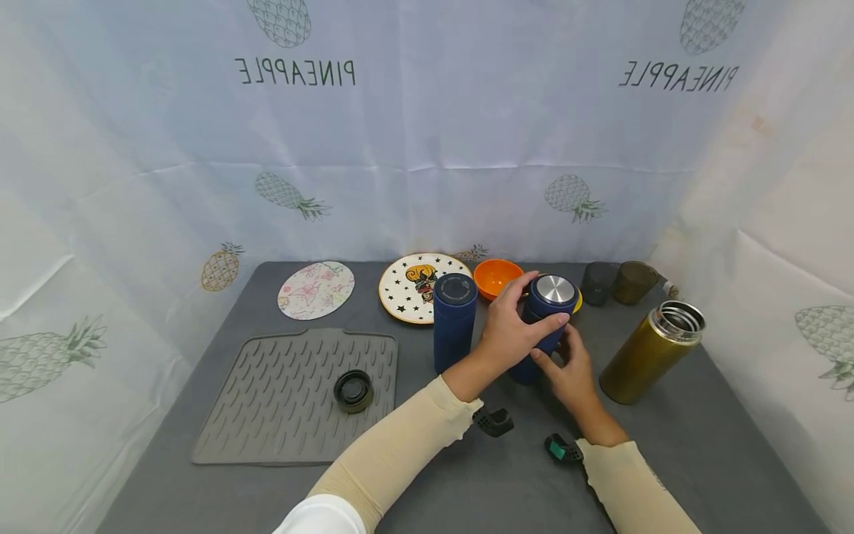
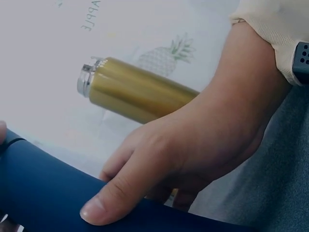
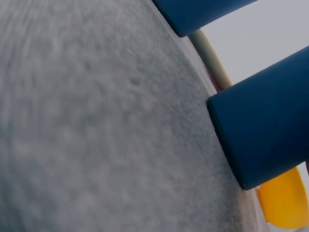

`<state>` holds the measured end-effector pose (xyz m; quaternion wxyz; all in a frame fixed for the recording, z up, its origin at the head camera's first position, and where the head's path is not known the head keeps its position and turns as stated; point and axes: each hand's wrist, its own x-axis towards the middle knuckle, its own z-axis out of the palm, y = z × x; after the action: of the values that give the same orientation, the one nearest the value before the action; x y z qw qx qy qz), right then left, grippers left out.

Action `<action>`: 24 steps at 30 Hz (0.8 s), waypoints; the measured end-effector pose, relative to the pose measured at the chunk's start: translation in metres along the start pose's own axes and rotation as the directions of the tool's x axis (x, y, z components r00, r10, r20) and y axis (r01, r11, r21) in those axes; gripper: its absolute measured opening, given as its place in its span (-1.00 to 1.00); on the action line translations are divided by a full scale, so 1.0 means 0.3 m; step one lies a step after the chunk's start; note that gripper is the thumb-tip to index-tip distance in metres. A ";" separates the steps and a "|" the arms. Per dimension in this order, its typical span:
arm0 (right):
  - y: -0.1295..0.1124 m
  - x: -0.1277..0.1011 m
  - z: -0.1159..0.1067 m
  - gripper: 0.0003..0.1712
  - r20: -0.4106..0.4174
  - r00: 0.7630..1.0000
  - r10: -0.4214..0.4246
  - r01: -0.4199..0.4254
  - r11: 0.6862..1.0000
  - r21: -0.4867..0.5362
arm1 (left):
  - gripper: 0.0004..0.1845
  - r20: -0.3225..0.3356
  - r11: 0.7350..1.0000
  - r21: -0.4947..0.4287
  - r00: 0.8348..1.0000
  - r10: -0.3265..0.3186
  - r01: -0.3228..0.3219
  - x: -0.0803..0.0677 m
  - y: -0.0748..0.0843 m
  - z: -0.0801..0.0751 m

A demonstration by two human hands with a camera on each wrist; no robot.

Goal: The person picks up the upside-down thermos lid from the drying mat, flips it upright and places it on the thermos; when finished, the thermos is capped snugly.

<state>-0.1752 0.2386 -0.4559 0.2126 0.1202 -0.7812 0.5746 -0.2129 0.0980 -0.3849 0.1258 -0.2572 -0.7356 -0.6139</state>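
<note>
A dark blue bottle (image 1: 543, 326) with a steel-topped cap (image 1: 555, 289) leans over the grey table (image 1: 467, 489) near its middle. My left hand (image 1: 517, 322) wraps its fingers around the bottle's upper part, just under the cap. My right hand (image 1: 567, 371) holds the lower body from the near side. In the left wrist view the right hand (image 2: 193, 145) lays its thumb on the blue bottle (image 2: 43, 198). The right wrist view shows the bottle's base (image 3: 260, 130) just above the table (image 3: 96, 135).
A second blue bottle (image 1: 455, 320) stands just left of my hands. An uncapped gold flask (image 1: 650, 348) stands to the right. Behind are an orange bowl (image 1: 497, 276), a star plate (image 1: 410, 291), a floral plate (image 1: 316, 289) and two dark cups (image 1: 617, 282). A black lid (image 1: 353, 391) lies on the grey mat (image 1: 267, 400).
</note>
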 end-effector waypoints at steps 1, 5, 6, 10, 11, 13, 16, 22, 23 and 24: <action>-0.002 0.001 -0.003 -0.31 0.002 1.000 0.000 0.000 1.000 -0.003 | -0.23 0.004 1.000 0.000 1.000 -0.001 0.001 0.001 0.003 0.000; -0.009 0.001 -0.012 -0.29 0.015 1.000 -0.001 0.002 1.000 -0.023 | -0.25 0.012 0.999 0.044 1.000 0.009 -0.010 0.002 0.019 -0.002; -0.010 0.001 -0.014 -0.28 0.018 1.000 -0.002 0.002 1.000 -0.022 | -0.26 0.011 0.998 0.060 1.000 0.019 -0.019 0.002 0.026 -0.003; -0.024 0.006 -0.021 -0.27 0.022 1.000 0.001 -0.001 1.000 -0.028 | -0.29 0.000 0.990 0.122 0.997 0.075 -0.075 0.009 0.054 -0.011; -0.029 0.008 -0.023 -0.27 0.022 1.000 0.003 -0.003 1.000 -0.028 | -0.30 -0.002 0.988 0.128 0.996 0.090 -0.089 0.012 0.060 -0.014; -0.039 0.013 -0.025 -0.27 0.022 1.000 0.007 -0.007 1.000 -0.025 | -0.31 -0.005 0.985 0.131 0.993 0.117 -0.115 0.016 0.070 -0.019; -0.055 0.019 -0.026 -0.26 0.027 1.000 0.005 -0.004 1.000 -0.025 | -0.34 -0.013 0.979 0.132 0.987 0.160 -0.157 0.021 0.080 -0.028; -0.069 0.021 -0.036 -0.26 0.023 1.000 -0.015 0.017 0.996 -0.092 | -0.38 0.004 0.960 0.160 0.973 0.231 -0.228 0.021 0.119 -0.055; -0.058 0.021 -0.039 -0.25 0.022 1.000 -0.018 0.021 0.994 -0.105 | -0.39 0.017 0.956 0.174 0.971 0.238 -0.237 0.019 0.131 -0.063; -0.044 0.021 -0.042 -0.23 0.022 0.999 -0.026 0.028 0.993 -0.111 | -0.39 0.032 0.952 0.183 0.969 0.244 -0.246 0.015 0.145 -0.073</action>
<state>-0.1726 0.2469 -0.4385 0.2188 0.1244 -0.8124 0.5259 -0.1963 0.0829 -0.3413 0.2212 -0.3364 -0.7525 -0.5213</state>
